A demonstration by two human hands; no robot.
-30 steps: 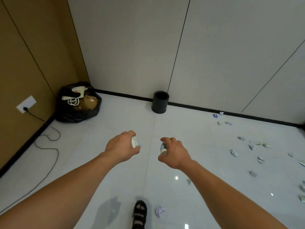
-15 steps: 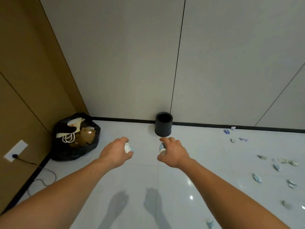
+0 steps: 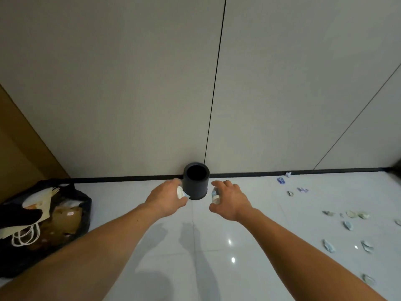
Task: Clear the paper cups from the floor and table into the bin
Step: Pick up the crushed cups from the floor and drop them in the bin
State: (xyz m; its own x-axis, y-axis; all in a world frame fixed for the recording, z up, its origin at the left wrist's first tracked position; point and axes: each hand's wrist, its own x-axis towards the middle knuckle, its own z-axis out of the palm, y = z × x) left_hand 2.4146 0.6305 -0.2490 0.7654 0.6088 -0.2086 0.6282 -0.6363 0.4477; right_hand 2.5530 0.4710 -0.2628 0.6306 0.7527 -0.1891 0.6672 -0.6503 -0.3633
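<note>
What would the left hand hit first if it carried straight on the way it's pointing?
Most likely the side wall of the black bin, which sits just ahead of the left hand and its crumpled paper cup. Depth is unclear; the hand may pass over the rim instead.

Pale grey panelled wall (image 3: 130, 83), divided by thin black seams (image 3: 213, 83), meets a tan-brown wall panel (image 3: 17, 153) at the left corner; a black skirting strip (image 3: 249, 174) runs along its foot above a glossy white tiled floor (image 3: 121, 198) bearing small bright light reflections (image 3: 232, 260).
</note>
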